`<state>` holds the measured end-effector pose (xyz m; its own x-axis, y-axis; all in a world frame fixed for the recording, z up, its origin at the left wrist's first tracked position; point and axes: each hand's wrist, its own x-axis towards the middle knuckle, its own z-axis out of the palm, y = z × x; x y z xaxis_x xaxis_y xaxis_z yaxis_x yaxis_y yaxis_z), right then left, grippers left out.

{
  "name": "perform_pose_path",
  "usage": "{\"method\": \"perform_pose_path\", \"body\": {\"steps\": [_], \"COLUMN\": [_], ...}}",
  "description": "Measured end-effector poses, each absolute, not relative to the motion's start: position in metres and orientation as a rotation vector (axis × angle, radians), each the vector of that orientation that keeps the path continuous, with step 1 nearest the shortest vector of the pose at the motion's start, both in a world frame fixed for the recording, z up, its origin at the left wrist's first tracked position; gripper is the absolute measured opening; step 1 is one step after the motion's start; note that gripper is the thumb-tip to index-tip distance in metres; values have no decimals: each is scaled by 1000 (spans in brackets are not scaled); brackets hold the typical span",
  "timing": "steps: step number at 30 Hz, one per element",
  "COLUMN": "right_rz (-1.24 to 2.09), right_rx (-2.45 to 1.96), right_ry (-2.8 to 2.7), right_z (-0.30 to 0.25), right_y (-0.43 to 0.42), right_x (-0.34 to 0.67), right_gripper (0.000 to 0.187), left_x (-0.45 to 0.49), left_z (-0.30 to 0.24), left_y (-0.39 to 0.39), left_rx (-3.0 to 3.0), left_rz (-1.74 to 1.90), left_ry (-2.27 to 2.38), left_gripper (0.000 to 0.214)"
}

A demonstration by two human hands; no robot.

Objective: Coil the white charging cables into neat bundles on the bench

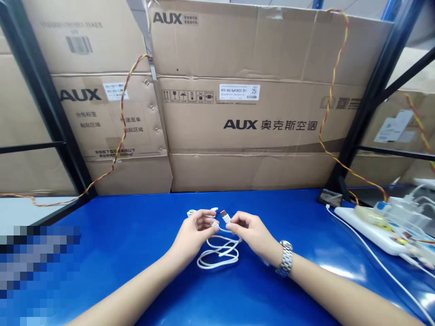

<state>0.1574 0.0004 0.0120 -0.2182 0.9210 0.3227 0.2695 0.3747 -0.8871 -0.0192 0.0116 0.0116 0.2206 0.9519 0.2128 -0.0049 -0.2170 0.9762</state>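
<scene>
A white USB cable [217,256] lies in loose loops on the blue table [136,235], between my two hands. My left hand [194,231] is closed on one stretch of the cable, and the small plug end sticks out just past its fingers. My right hand [249,231] pinches the cable close behind the larger USB plug [224,215], which points up and to the left. A metal watch [284,258] sits on my right wrist. Both hands hover a little above the table top.
Large AUX cardboard boxes [251,117] form a wall behind the table. Black frame posts [370,99] stand at both sides. A red-yellow twisted wire [326,117] hangs over the boxes. A white power strip [377,231] with plugs and a thin white cord lies at the right.
</scene>
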Motion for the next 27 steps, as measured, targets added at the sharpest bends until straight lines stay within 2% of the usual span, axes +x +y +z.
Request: {"method": "perform_pose_path", "body": {"steps": [14,22,27], "right_rz": [987,1009,1040], "right_rx": [-1082,-1037,-1008], "right_ry": [-1638,-1695,-1696], "right_z": [11,10,10], "right_y": [4,1,0], "right_x": [158,157,155], "right_gripper": [21,18,16], "left_x": [-21,-22,-17], "left_z": [15,19,13], "left_y": [12,9,7], "left_rx": [1437,1530,1473], "left_rz": [1219,1248,1038], "left_ry": [952,1001,898], "left_gripper": [34,8,17]}}
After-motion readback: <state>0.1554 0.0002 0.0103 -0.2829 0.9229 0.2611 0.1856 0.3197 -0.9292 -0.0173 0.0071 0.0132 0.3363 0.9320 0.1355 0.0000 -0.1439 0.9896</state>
